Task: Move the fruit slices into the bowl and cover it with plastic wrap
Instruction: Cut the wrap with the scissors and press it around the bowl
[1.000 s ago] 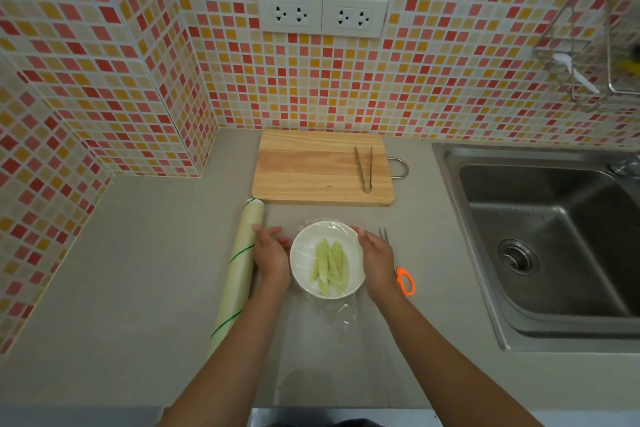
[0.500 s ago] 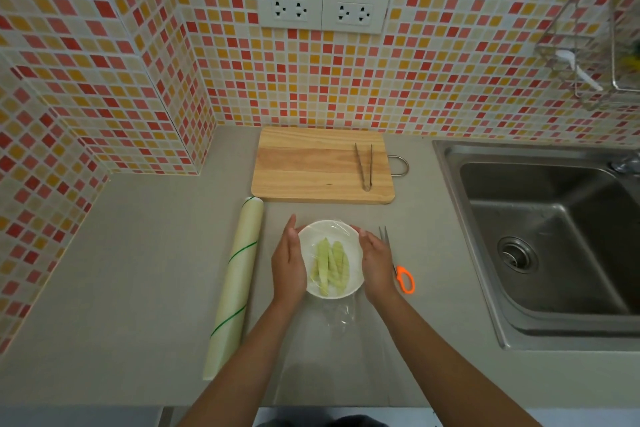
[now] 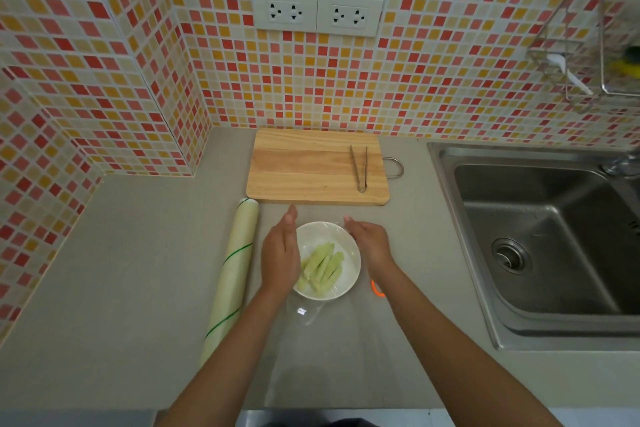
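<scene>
A white bowl (image 3: 341, 243) stands on the grey counter and holds several pale green fruit slices (image 3: 320, 269). Clear plastic wrap (image 3: 313, 314) lies over the bowl and trails toward me across the counter. My left hand (image 3: 280, 253) rests flat against the bowl's left side, fingers straight and together, pointing away from me. My right hand (image 3: 370, 241) lies flat along the bowl's upper right rim. Both hands press on the wrap rather than gripping anything. The plastic wrap roll (image 3: 232, 277) lies to the left of the bowl.
A wooden cutting board (image 3: 304, 170) with metal tongs (image 3: 360, 166) on it lies behind the bowl. An orange scissors handle (image 3: 376, 289) peeks out beside my right wrist. A steel sink (image 3: 540, 239) lies to the right. Tiled walls close the back and left.
My left hand has slid forward along the bowl's left side, covering more of it. My right hand has moved up to the far right rim, hiding most of the scissors.
</scene>
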Tool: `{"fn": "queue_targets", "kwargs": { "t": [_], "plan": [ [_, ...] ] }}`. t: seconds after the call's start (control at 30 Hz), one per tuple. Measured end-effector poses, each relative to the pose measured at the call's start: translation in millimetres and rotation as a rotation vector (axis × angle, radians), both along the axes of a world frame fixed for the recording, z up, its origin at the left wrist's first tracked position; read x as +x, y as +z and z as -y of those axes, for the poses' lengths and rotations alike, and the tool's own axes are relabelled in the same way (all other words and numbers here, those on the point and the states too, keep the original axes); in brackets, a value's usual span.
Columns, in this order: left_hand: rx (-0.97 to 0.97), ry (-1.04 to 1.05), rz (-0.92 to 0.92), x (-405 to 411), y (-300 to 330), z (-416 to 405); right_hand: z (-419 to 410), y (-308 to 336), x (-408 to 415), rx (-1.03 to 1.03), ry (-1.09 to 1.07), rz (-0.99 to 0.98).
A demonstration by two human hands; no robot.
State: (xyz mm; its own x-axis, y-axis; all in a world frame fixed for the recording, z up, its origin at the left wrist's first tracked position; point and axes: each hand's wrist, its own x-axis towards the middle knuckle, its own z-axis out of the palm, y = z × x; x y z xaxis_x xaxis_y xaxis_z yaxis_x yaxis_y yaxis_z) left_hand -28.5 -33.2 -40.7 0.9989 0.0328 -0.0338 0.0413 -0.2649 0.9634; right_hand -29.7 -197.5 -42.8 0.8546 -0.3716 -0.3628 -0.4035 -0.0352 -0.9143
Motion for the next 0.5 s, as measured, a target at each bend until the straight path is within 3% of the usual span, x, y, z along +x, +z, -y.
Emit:
{"fn": "queue_targets", "kwargs": {
  "t": [0.3, 0.5],
  "plan": [
    [0.199, 0.045, -0.009, -3.9, -14.5, 7.7, -6.3, -6.6, 9.8, -0.002, -0.134, -0.016],
    [0.193, 0.054, -0.01, -4.8, -18.7, 5.6, -1.1, -3.7, 12.4, 0.136, -0.179, -0.143]
  ]
}}
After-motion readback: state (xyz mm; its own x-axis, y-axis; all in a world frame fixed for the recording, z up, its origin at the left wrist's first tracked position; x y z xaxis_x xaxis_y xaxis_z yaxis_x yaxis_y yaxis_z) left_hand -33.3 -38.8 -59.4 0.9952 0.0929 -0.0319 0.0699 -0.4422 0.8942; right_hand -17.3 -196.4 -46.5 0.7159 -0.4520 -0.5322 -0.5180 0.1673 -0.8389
